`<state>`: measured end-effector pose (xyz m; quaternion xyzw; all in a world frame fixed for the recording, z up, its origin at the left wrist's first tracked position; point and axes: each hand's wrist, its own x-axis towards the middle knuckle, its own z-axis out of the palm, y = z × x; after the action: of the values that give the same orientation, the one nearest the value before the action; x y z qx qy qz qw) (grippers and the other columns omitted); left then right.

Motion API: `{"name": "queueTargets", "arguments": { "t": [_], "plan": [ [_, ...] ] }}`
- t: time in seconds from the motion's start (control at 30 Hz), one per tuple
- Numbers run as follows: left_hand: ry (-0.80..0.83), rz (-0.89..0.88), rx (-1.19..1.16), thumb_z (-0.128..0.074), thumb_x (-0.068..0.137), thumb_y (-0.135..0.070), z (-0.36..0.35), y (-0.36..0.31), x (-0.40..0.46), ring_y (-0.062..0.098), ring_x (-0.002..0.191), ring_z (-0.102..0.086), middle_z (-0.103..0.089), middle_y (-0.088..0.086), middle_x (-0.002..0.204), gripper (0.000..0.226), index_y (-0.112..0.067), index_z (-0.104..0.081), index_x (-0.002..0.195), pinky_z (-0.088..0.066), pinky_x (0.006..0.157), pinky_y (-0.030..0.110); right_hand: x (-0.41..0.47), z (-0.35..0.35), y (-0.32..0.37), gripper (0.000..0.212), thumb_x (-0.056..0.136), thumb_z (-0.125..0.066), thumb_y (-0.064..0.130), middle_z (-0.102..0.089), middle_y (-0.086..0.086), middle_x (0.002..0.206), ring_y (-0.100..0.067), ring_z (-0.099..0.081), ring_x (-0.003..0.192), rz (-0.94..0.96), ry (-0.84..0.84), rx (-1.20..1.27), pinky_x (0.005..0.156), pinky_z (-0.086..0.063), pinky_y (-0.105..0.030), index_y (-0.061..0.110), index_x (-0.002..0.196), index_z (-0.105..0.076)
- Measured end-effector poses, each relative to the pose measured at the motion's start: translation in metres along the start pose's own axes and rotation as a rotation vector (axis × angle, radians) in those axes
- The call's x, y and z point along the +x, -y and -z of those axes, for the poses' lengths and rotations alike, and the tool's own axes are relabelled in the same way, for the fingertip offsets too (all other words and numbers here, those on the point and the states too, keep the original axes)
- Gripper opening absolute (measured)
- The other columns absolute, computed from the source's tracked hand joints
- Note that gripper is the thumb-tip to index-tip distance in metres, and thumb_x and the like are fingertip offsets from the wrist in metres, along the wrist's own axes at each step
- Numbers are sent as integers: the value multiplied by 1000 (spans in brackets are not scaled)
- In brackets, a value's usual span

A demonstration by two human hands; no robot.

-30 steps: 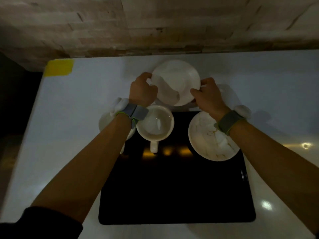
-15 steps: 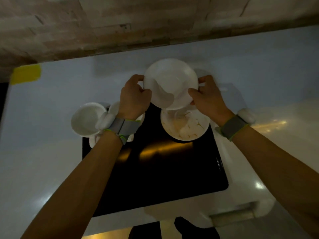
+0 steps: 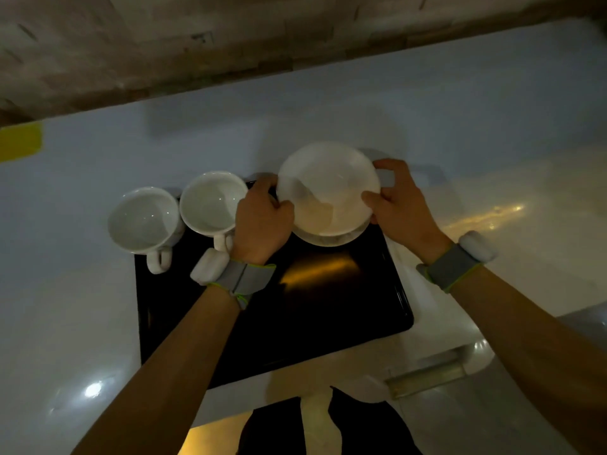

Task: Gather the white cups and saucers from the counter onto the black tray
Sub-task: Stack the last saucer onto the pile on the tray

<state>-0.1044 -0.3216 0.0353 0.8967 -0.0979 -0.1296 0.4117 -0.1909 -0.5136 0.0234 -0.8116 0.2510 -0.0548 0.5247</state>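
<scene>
step: stacking saucers | left hand and right hand each pinching the top saucer rim, keeping it level | lowering onto lower saucer at black tray far edge | two cups resting beside it, desk bare

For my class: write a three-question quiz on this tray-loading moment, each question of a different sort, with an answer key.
1. True or false: both hands hold the top saucer.
2. How many white cups stand left of the left hand?
3. Multiple choice: the held saucer is above A) a second saucer on the black tray, B) a cup, C) bare counter.

Key: 1 true, the right hand grips the opposite rim; 2 two; 3 A.
</scene>
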Motion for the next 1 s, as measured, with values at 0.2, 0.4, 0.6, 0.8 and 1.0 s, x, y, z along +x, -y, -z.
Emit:
{"name": "queueTargets", "arguments": {
  "t": [0.2,0.4,0.6,0.8,1.0],
  "plan": [
    [69,-58,40,-49,88,-4,-8,6,-12,7,54,-46,-44,-7,56,40,-12,-60,126,-36,54,3,-8,-2,-13,45,89,-57,14,-66,-29,76,-38,-65,72,7,-7,-60,72,-55,-58,30,128,-41],
    [106,3,99,-48,90,-12,-15,11,-9,41,101,-62,-66,30,104,51,-8,-47,140,-49,93,41,-5,-3,-19,44,90,-57,14,-64,-32,74,-41,-63,69,6,0,-94,70,-55,-56,27,129,-42],
    [108,-18,177,-47,91,-14,-16,15,-4,38,104,-61,-66,27,108,52,-5,-43,143,-46,92,38,-3,-7,-21,43,90,-57,14,-65,-27,71,-36,-64,66,-2,-3,-142,67,-55,-46,24,129,-42],
    [65,-33,133,-47,93,-12,-19,17,-9,36,100,-64,-68,27,104,56,-8,-36,147,-48,95,36,-2,-11,-28,45,91,-56,15,-63,-25,69,-35,-63,66,-19,4,-159,70,-55,-47,27,131,-39],
    [38,-55,74,-48,94,-9,-20,17,-13,31,89,-66,-69,24,96,51,-10,-43,144,-46,84,26,-3,-13,-30,46,92,-55,15,-55,-15,59,-28,-59,60,13,-16,-170,63,-49,-40,24,134,-37]
  ]
}}
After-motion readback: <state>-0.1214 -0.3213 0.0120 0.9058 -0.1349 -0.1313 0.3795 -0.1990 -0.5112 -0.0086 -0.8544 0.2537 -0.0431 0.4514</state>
